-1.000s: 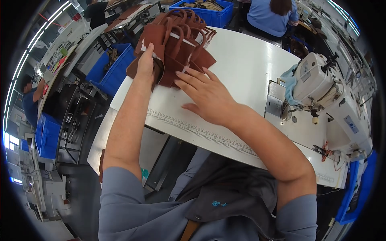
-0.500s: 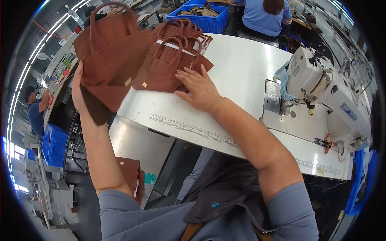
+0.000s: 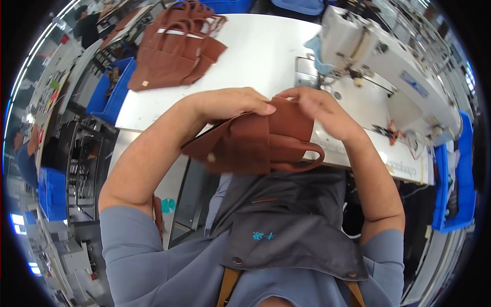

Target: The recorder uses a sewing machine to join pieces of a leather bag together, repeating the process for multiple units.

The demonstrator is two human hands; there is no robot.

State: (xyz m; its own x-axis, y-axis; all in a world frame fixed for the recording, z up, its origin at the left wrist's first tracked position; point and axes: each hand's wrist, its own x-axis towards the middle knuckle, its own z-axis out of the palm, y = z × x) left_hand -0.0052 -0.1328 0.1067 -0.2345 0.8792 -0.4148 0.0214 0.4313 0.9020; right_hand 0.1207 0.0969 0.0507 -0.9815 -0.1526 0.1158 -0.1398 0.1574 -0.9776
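Note:
Both hands hold one brown fabric bag [image 3: 255, 143] with looped handles in front of my chest, at the near edge of the white table [image 3: 255, 51]. My left hand [image 3: 232, 102] grips its top edge from the left. My right hand [image 3: 317, 110] pinches the top edge from the right. One handle loop hangs down at the bag's right side. A stack of similar brown bags [image 3: 174, 51] lies on the table's far left part, away from both hands.
A white sewing machine [image 3: 388, 66] stands on the table at the right. Blue bins sit left of the table [image 3: 110, 84] and at the far right [image 3: 455, 179]. Other people work at the back and at the far left.
The left hand lifted a brown bag off the stack and brought it down to my chest. The right hand left the stack and now holds the same bag.

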